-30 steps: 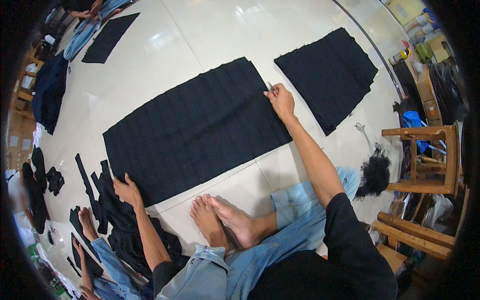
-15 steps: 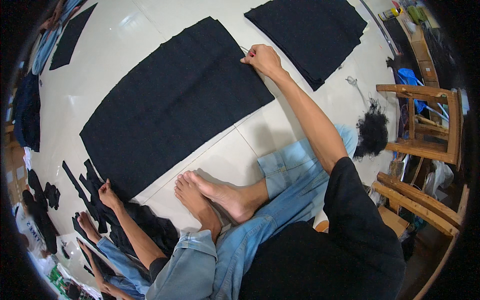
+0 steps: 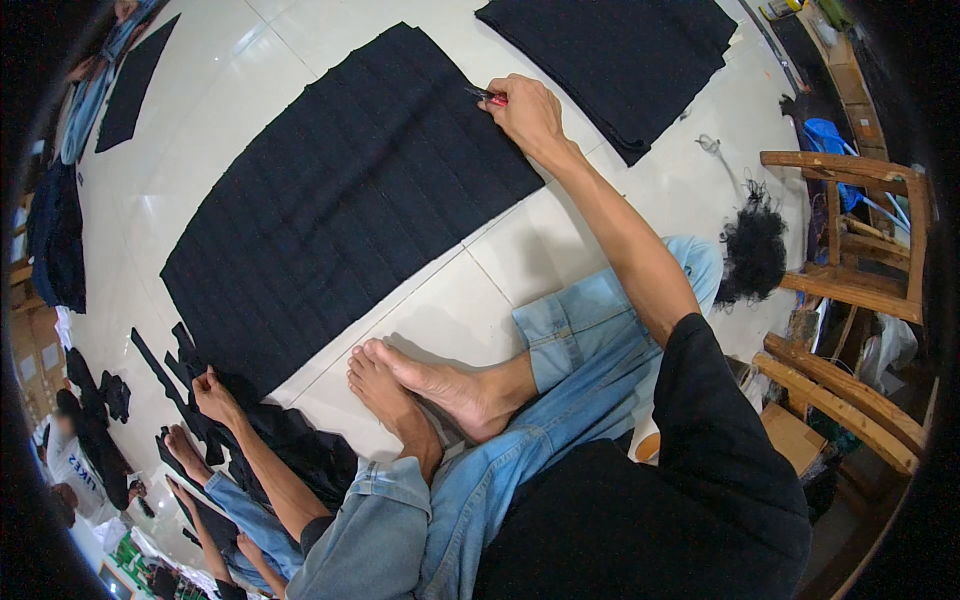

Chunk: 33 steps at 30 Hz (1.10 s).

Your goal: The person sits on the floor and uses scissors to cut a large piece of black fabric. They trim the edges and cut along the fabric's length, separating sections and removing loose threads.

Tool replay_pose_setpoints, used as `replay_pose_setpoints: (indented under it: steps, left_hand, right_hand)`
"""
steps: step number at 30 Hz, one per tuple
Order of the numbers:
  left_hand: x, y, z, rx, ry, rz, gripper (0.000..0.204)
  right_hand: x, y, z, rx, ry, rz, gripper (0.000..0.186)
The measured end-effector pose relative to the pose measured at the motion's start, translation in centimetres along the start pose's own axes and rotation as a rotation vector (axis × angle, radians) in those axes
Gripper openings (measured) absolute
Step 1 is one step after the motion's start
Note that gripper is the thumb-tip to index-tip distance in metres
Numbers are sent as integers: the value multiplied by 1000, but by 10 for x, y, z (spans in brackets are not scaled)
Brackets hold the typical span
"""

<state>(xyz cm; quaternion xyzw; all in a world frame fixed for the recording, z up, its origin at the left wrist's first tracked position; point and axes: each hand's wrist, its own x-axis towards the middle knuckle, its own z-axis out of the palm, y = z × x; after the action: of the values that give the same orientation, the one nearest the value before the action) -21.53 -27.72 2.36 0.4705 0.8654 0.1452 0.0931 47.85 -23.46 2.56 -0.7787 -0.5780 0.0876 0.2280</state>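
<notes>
A large black fabric panel (image 3: 350,210) with one curved edge lies spread on the floor in front of my feet, with soft ripples across it. At its near left corner, my left hand (image 3: 215,396) pinches the cloth between thumb and fingertips. My right hand (image 3: 528,112) is closed around small red-handled snips (image 3: 488,96) at the panel's right edge. The dark blades point left over the cloth; whether they are parted is too small to tell. Beneath my left forearm lies a heap of black cloth (image 3: 300,450), with narrow black strips (image 3: 165,385) beside it.
A stack of black fabric (image 3: 620,70) lies beyond my right hand. Right of my knee sit a tangle of black threads (image 3: 752,245) and a wooden stool (image 3: 850,285). Another person's foot (image 3: 188,450) and arms are at lower left. Pale tiles (image 3: 520,250) surround the panel.
My right hand has shifted slightly up and left, turning so the snips now show over the fabric's edge. More ripples run across the panel. My left hand still pinches its corner.
</notes>
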Motion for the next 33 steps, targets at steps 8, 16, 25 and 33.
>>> replay_pose_setpoints:
  steps: [8,16,25,33]
  left_hand:
    - [1,-4,14,-444,74,67,32]
    - [3,-23,19,-537,-79,-49,39]
    - [-12,18,-4,-717,-88,-175,26]
    - [13,-15,-40,-1009,-191,-211,41]
  right_hand:
    - [2,-9,-2,141,-107,103,34]
    - [-6,-7,-9,108,-186,228,35]
    - [-14,-14,-22,29,-72,101,32]
    - [-10,-17,-64,400,-119,258,33]
